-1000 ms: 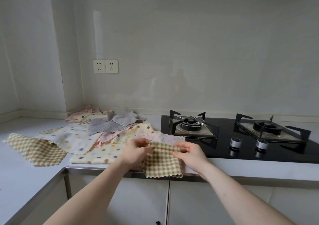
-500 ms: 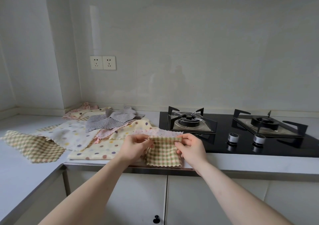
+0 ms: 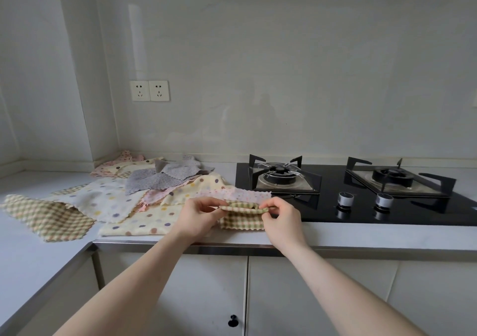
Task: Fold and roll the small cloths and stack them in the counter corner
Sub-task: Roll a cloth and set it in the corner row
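A small green-and-tan checked cloth (image 3: 242,218) lies on the counter near its front edge, its far edge turned over into a short roll. My left hand (image 3: 197,213) pinches the left end of that rolled edge and my right hand (image 3: 280,214) pinches the right end. Behind them lies a loose heap of small cloths: a yellow dotted one (image 3: 144,222), a white dotted one (image 3: 105,201), a grey one (image 3: 154,181) and a pink one (image 3: 154,196). Another checked cloth (image 3: 49,217) lies apart at the left. More dotted cloths (image 3: 121,164) reach into the counter corner.
A black gas hob (image 3: 361,204) with two burners and two knobs sits just right of my hands. The pale counter (image 3: 361,235) bends in an L toward the left. White cabinet doors (image 3: 206,297) hang below. A double wall socket (image 3: 149,91) sits above the cloths.
The checked cloth went from hanging over the counter edge to lying on the counter, and both hands have rolled its far edge toward me. My view has shifted slightly.
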